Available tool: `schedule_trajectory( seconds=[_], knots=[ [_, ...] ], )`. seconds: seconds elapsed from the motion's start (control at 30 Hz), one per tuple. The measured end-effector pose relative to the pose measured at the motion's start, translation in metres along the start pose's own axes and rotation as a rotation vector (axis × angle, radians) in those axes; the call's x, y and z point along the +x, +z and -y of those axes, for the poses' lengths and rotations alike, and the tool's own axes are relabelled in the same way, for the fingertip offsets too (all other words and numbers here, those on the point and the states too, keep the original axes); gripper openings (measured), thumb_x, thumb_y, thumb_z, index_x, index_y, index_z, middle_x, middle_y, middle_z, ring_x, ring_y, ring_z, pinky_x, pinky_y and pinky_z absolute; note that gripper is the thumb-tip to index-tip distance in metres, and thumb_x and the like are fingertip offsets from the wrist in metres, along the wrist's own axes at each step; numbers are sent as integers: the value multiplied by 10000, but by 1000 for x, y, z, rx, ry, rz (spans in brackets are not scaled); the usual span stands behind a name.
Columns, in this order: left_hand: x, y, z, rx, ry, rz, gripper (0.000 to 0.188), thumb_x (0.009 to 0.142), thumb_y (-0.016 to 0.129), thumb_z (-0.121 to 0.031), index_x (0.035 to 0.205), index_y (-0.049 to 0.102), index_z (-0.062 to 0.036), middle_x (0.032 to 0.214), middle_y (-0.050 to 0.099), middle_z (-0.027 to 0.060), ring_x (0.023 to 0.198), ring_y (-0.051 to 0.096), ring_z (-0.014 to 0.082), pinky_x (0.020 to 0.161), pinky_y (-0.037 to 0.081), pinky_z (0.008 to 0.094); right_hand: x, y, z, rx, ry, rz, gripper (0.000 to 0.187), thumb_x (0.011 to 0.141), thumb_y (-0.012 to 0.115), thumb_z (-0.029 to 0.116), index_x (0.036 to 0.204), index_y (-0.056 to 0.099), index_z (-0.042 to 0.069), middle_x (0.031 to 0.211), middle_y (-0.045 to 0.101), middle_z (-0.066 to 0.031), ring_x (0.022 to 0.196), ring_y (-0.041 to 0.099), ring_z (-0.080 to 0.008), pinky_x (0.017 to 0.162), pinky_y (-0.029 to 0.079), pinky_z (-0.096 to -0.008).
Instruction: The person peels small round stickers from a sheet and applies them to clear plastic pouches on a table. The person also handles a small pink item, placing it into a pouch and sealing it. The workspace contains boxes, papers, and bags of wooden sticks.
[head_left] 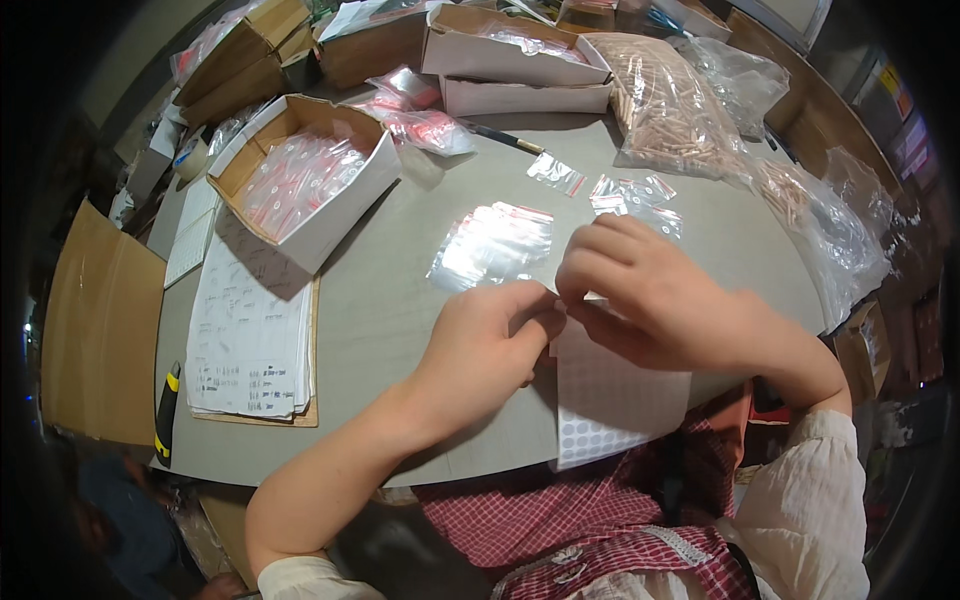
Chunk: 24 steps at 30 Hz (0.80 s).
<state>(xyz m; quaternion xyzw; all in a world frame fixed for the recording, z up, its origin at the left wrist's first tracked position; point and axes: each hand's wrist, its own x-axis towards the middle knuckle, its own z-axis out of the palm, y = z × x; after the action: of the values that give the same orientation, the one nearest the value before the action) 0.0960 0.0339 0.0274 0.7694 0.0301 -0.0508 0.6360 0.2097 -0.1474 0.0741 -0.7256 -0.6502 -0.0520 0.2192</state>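
A white sheet of small round stickers (600, 435) lies at the table's front edge, its upper end under my hands. My left hand (490, 335) pinches at the sheet's upper left corner with thumb and forefinger. Right against it, the fingers of my right hand (640, 285) are closed in a pinch; what is between them is hidden. Just beyond my left hand lies a fanned stack of clear zip bags (495, 245) with red strips. Behind my right hand are several loose zip bags (630, 192), some bearing a round sticker.
On the left stand a white box (335, 215) of small bags, a clipboard with papers (250, 340) and a yellow-black cutter (168, 415). A black pen (508, 138) lies farther back. White boxes (525, 97) and a bag of wooden dowels (675, 105) line the far side.
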Motion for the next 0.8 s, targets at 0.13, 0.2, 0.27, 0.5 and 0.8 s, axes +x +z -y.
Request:
schedule_trajectory(
  seconds=[0.13, 0.2, 0.27, 0.5, 0.8],
  knots=[
    [1, -2, 3, 47, -35, 14, 194, 998, 629, -155, 1055, 691, 20, 909, 692, 31, 783, 647, 81, 621, 540, 255, 10, 5, -33, 99, 55, -19, 153, 870, 650, 70, 994, 576, 20, 935, 630, -154, 920, 621, -358, 813, 509, -433],
    [-2, 1, 0, 61, 9, 15, 197, 999, 636, -166, 1039, 689, 20, 895, 690, 32, 781, 663, 88, 613, 538, 253, 9, 17, -51, 178, 12, 30, 186, 875, 652, 83, 1034, 586, 14, 952, 641, -160, 908, 640, -371, 796, 518, -439],
    [-2, 3, 1, 77, 30, 10, 204, 998, 643, -174, 1041, 690, 20, 882, 694, 39, 771, 675, 97, 619, 543, 258, 1, 8, -58, 180, 123, 170, 240, 850, 651, 84, 1074, 631, -2, 974, 683, -177, 920, 689, -350, 809, 541, -427],
    [-3, 1, 1, 239, 87, 14, 212, 999, 643, -176, 1051, 682, 26, 839, 701, 57, 746, 689, 116, 676, 551, 278, -18, -16, -97, 583, 347, 181, 170, 837, 695, 149, 942, 671, 18, 1136, 720, -114, 1085, 661, -271, 1007, 478, -379],
    [-3, 7, 3, 177, 117, -37, 164, 973, 643, -161, 995, 700, -9, 750, 718, 137, 686, 725, 221, 638, 528, 342, -11, 4, -115, 148, 217, 154, 196, 876, 666, 211, 901, 676, 17, 1431, 551, -151, 1409, 375, -352, 1153, 350, -448]
  ],
)
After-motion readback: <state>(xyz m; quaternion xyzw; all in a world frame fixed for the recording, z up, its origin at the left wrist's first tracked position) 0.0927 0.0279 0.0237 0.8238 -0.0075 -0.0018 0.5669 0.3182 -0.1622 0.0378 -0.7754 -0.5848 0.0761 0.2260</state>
